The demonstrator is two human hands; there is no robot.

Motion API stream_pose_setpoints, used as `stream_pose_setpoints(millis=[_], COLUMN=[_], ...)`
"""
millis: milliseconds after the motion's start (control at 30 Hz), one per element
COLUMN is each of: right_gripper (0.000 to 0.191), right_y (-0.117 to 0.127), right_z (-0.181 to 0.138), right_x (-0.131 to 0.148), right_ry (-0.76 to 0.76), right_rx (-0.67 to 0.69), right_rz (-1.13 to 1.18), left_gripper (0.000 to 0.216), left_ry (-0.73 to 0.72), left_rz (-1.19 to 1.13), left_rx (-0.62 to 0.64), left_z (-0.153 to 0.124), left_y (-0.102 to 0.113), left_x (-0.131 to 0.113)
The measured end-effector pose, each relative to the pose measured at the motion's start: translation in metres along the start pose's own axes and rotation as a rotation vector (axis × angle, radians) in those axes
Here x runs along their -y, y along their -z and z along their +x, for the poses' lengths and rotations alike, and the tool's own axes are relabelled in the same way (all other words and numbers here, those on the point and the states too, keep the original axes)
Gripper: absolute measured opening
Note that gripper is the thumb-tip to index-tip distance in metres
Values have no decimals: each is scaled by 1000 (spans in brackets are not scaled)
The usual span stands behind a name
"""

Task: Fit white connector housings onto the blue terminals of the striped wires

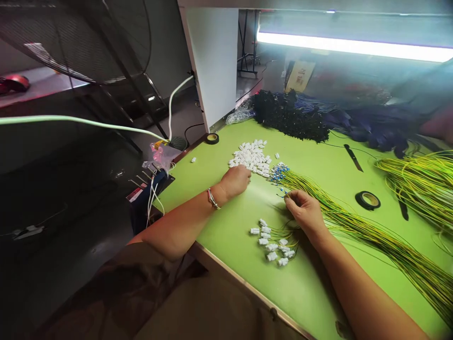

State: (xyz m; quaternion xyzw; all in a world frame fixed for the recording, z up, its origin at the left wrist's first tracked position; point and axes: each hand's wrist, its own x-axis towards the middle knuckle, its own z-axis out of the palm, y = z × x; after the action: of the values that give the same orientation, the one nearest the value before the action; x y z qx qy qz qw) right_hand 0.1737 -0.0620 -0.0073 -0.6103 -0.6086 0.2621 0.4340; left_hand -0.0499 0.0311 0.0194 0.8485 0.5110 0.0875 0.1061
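My left hand [238, 181] is at the near edge of a pile of white plastic connector housings [252, 155]. Its fingers are curled, and whatever they may hold is hidden. My right hand [305, 208] pinches a few yellow-green wires; their blue-sleeved terminals [282, 191] stick out past the fingertips. Just behind it lies a long bundle of yellow-green wires [348, 231], its blue-tipped ends [279, 173] beside the housings. Closer to me, several white connectors [272, 248] with wires attached lie in a loose group.
On the green tabletop [226, 236] lie black tape rolls [368, 200] [212, 138], a dark knife [353, 157] and one stray housing [193, 160]. Black connectors with dark cables [290, 115] fill the back. More yellow-green wire [421, 184] is heaped at right. A pronged fixture [148, 182] stands off the left edge.
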Motion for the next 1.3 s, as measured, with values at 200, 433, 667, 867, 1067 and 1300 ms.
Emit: stream_pose_setpoints(millis=[200,433,667,867,1067,1300], right_gripper=[16,10,6,6,5,7], right_y=[1,2,0,-2,0,0], right_z=[-1,-7,-13,-13,-13,-14], right_x=[6,16,18,15,9,8], right_ry=[36,174,273,306,346,412], right_rx=[-36,-89,-13,-52,-81,-44], right_rz=[-33,-52,-92,-133,-238,-270], left_gripper=[10,15,18,27,37,22], left_ry=[-4,325,372,345,286,399], left_rz=[-499,-1631,-1727,-1693,-1701,-1767], left_rx=[14,408,495,468,483,515], left_z=[-1,-14,-18,-18,-21,-21], left_y=[1,-6,-17,-16,-15,-21], left_x=[-9,-37,-43,-42,-45,-51])
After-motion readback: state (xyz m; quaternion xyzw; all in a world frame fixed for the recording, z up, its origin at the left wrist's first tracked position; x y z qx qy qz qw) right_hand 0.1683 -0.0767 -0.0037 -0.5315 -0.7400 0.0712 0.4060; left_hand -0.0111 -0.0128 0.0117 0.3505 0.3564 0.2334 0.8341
